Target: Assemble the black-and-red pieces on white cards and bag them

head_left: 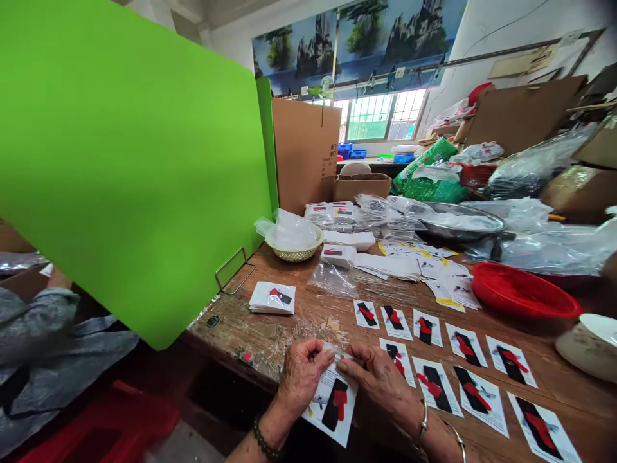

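Both hands pinch the top edge of a white printed card (315, 421), tilted over the table's front edge. A black strip and a red piece (340, 400) show on its face; whether a clear sleeve covers it I cannot tell. Fingers and thumb of my left hand (299, 373) grip the upper left corner. Close beside it, my right hand (380, 379) has thumb and forefinger closed on the upper right. To the right, several similar cards (482, 400) lie in two rows, each bearing a black strip and a red piece. A stack of white cards (264, 297) sits beyond my left hand.
A green partition (144, 148) rises on the left, with a wire stand (231, 273) beside it. Farther back are a basket of plastic bags (295, 254), packed bundles (337, 212) and leaflets (446, 273). A red basin (523, 292) stands right. Another person's sleeve (43, 321) shows far left.
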`<act>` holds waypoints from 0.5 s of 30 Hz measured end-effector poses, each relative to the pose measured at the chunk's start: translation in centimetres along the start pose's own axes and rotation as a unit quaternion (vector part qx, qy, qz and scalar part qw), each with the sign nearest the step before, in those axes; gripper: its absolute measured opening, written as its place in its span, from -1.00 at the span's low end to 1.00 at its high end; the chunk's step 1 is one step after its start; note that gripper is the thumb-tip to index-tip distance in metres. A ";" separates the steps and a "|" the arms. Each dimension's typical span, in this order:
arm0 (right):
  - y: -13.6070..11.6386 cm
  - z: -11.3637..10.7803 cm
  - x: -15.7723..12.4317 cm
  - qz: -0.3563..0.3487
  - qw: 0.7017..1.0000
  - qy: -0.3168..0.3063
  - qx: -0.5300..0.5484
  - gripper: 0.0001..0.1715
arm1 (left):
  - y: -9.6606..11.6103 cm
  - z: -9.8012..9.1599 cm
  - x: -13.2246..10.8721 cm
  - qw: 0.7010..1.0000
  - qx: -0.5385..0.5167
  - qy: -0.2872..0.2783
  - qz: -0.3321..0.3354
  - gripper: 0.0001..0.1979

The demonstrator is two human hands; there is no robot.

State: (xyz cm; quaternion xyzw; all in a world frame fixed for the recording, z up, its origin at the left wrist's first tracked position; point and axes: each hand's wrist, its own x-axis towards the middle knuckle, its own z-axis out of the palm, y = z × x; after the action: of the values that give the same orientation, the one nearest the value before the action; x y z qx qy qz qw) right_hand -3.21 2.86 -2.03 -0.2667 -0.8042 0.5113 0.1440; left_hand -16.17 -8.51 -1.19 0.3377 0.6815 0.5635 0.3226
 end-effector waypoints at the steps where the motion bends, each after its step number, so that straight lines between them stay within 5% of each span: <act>1: 0.1 0.2 0.2 0.006 1.000 -0.012 0.012 -0.61 | -0.1 -0.3 0.0 1.000 -0.012 -0.005 -0.014 -0.68; 5: 0.8 1.0 1.1 0.029 0.992 -0.043 0.115 -0.67 | -0.3 -1.3 0.0 0.995 -0.070 -0.037 -0.062 -0.62; 8: 1.2 1.3 2.2 0.039 0.984 -0.031 0.170 -0.68 | -0.3 -2.2 0.7 0.997 -0.063 -0.004 -0.046 -0.64; 11: 1.3 0.9 4.0 0.044 0.983 -0.007 0.175 -0.69 | -0.1 -4.0 2.1 0.989 0.080 0.105 0.071 -0.82; 15: 1.1 -0.1 7.2 0.033 0.995 0.043 0.082 -0.80 | 0.3 -6.7 3.9 0.915 0.280 0.201 0.209 -0.78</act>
State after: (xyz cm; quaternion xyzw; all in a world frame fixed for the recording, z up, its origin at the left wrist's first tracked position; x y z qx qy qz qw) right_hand -8.70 7.46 -3.24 -0.3022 -0.7432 0.5683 0.1824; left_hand -23.84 -8.91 -0.04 0.4284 0.7755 0.4605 -0.0540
